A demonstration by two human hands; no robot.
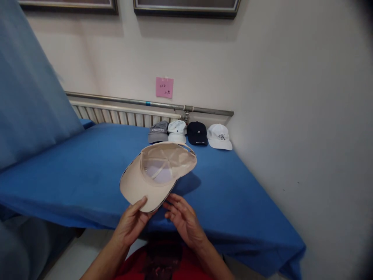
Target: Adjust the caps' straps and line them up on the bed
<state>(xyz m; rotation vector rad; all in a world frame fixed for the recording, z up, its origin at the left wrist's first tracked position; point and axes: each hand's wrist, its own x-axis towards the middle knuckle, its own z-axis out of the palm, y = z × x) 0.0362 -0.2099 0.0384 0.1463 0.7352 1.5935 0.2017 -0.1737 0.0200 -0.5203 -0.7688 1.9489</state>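
A beige baseball cap [132, 179] is held up over the near part of the blue-covered table, its inside facing me and its brim pointing down to the left. My left hand [132, 222] pinches the brim's lower edge, thumb on the underside and fingers behind it. Beside the brim's right edge is my right hand [183, 219], its fingers partly spread and slightly curled; nothing is gripped in it. Whether its fingertips touch the brim's edge is hard to see. The crown's outer side is hidden from view.
At the far edge stand a grey cap [158, 132], a white cap with dark spots [177, 132], a black cap [197, 134] and a white CK cap [219, 137], in a row. A blue cloth [72, 171] covers the table. Behind runs a metal pipe [122, 100]; a curtain [32, 85] hangs left.
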